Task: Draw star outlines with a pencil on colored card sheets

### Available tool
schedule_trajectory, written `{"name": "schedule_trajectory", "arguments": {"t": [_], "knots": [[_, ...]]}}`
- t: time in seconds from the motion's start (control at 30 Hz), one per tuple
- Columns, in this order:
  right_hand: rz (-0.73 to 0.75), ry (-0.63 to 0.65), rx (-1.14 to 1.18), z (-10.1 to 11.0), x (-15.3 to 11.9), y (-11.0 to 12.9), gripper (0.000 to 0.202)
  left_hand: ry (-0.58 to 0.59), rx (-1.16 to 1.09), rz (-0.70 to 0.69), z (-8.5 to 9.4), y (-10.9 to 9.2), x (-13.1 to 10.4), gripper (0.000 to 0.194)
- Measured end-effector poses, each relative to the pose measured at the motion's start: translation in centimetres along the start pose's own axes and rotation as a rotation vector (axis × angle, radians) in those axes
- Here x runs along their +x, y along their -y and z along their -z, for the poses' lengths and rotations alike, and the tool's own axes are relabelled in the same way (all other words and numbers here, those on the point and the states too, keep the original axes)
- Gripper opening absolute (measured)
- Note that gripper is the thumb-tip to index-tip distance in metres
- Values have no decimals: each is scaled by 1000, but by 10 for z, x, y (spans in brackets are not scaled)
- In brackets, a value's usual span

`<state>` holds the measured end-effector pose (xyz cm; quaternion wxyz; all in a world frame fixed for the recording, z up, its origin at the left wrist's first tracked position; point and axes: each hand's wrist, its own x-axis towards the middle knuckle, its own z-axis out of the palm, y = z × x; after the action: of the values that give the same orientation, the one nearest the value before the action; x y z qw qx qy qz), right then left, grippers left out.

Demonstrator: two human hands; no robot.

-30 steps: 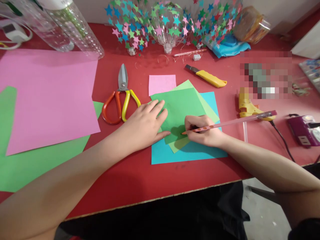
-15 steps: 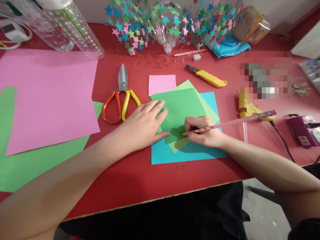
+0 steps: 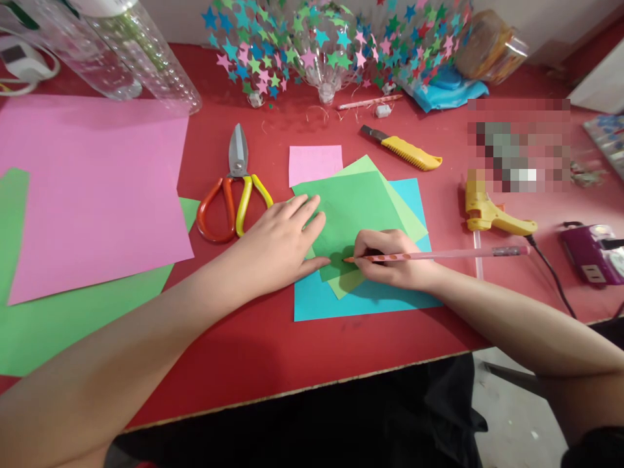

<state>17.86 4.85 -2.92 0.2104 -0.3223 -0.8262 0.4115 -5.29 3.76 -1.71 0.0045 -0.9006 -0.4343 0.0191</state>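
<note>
From here I have the left hand point(image 3: 285, 237) spread and empty, seemingly to steady the green sheet point(image 3: 346, 208) over blue paper point(image 3: 324, 305), the right hand's grip point(image 3: 392, 270) closed around the pencil point(image 3: 463, 253), tip perhaps touching.

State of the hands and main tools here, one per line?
left hand: fingers spread on green sheet's left edge
right hand: closed around pencil
pencil: held, tip at green sheet
scissors: blades closed
utility knife: lying down, blade exposure unclear
glue gun: lying down, cord attached; power unclear
</note>
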Motion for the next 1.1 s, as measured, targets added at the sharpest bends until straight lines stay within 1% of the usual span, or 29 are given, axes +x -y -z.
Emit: {"name": "schedule_trajectory", "arguments": {"t": [0.2, 0.6, 0.9, 1.1], "knots": [[10, -5, -10, -1, 0, 0, 13, 4, 9, 3, 0, 0, 0, 66], [-3, -110, -9, -2, 0, -1, 16, 7, 8, 13, -1, 0, -1, 66], [-28, -154, 8, -2, -1, -1, 17, 5, -5, 14, -1, 0, -1, 65], [-17, -157, -11, -2, -1, -2, 17, -4, 0, 9, -2, 1, -1, 65]]}}
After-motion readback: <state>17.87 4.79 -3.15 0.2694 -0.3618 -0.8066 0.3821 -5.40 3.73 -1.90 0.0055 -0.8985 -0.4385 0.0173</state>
